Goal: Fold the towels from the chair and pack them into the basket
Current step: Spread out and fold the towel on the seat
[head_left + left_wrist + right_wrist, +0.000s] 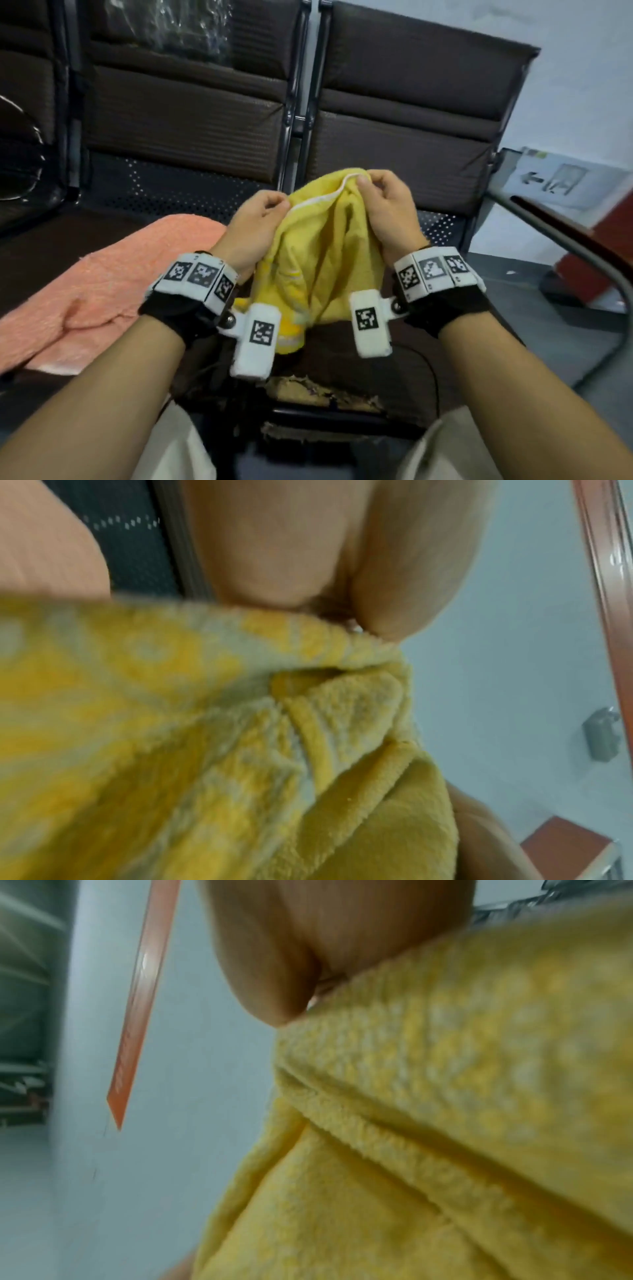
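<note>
A yellow towel (318, 253) hangs bunched in front of me, above the dark seat of the chair (394, 144). My left hand (270, 205) pinches its white-trimmed top edge on the left. My right hand (368, 183) pinches the same edge a little higher on the right. Close up, the left wrist view shows the yellow towel (240, 737) under my left fingers (404, 574). The right wrist view shows the towel (428, 1110) pinched below my right fingers (270, 982). A pink towel (102, 284) lies spread on the seat to the left. No basket is in view.
A row of dark padded chairs (185, 113) runs across the back, with a clear plastic bag (164, 27) on one backrest. A metal armrest (565, 246) curves down at the right. Torn seat padding (322, 394) shows near my knees. A grey floor lies to the right.
</note>
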Available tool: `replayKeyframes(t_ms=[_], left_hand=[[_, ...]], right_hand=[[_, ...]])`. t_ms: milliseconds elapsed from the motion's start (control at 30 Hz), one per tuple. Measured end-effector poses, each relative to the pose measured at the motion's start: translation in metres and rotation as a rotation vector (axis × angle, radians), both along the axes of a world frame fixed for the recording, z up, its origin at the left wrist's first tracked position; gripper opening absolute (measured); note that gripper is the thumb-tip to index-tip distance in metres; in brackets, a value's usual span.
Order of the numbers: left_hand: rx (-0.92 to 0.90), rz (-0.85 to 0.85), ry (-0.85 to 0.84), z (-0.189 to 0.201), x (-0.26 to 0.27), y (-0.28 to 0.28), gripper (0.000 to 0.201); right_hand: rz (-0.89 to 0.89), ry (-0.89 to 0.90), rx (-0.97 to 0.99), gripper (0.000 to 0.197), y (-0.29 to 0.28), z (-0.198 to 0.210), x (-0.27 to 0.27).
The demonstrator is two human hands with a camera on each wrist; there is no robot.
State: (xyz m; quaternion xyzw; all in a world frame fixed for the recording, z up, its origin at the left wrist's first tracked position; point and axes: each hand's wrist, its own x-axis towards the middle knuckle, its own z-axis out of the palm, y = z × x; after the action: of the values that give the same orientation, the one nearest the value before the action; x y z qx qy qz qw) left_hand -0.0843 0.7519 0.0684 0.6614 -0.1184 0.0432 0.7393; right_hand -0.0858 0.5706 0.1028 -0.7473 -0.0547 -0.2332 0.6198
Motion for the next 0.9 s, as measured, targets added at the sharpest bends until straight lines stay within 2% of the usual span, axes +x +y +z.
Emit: replayKeyframes(t_ms=[67,133,200,267,333,400,467,500,567,633,700,767,833,900], left_hand=[[-0.059,0.052,-0.004,0.002,-0.001,-0.019,0.015],[-0.015,0.101,0.018,-0.003,0.0,-0.036,0.013],[0.092,0.11,0.056,-0.012,0.005,-0.051,0.009],[0.227,0.05,0.095,-0.023,0.01,-0.062,0.009],[0.459,-0.038,0.098,-0.033,0.013,-0.067,0.024],[0.704,-0.112,0.082,-0.042,0.015,-0.067,0.047],[0.86,-0.144,0.067,-0.047,0.014,-0.066,0.064],[0.934,-0.15,0.052,-0.049,0.013,-0.066,0.07],[1.094,-0.151,0.01,-0.052,0.012,-0.065,0.074],[1.183,-0.143,-0.018,-0.054,0.012,-0.065,0.07],[1.226,-0.137,-0.011,-0.054,0.01,-0.063,0.061],[1.293,-0.136,-0.007,-0.055,0.008,-0.058,0.042],[1.398,-0.137,-0.004,-0.057,0.005,-0.053,0.025],[1.465,-0.131,0.008,-0.06,0.003,-0.048,0.026]], right_hand=[[-0.05,-0.049,0.086,0.005,-0.012,0.003,-0.004],[-0.084,-0.002,0.155,0.004,-0.024,-0.008,-0.008],[-0.102,0.138,0.143,0.017,-0.036,-0.027,-0.011],[-0.059,0.31,0.058,0.032,-0.046,-0.045,-0.015],[0.003,0.426,-0.118,0.04,-0.058,-0.056,-0.02],[0.014,0.431,-0.405,0.031,-0.067,-0.063,-0.024],[0.018,0.436,-0.668,0.021,-0.073,-0.069,-0.029],[0.044,0.48,-0.789,0.022,-0.076,-0.073,-0.031],[0.173,0.651,-1.008,0.038,-0.081,-0.083,-0.037],[0.338,0.842,-1.118,0.055,-0.085,-0.09,-0.045],[0.414,0.946,-1.17,0.06,-0.085,-0.096,-0.053],[0.428,0.944,-1.29,0.051,-0.081,-0.1,-0.058],[0.41,0.89,-1.376,0.032,-0.076,-0.103,-0.06],[0.364,0.842,-1.311,0.016,-0.074,-0.101,-0.059]])
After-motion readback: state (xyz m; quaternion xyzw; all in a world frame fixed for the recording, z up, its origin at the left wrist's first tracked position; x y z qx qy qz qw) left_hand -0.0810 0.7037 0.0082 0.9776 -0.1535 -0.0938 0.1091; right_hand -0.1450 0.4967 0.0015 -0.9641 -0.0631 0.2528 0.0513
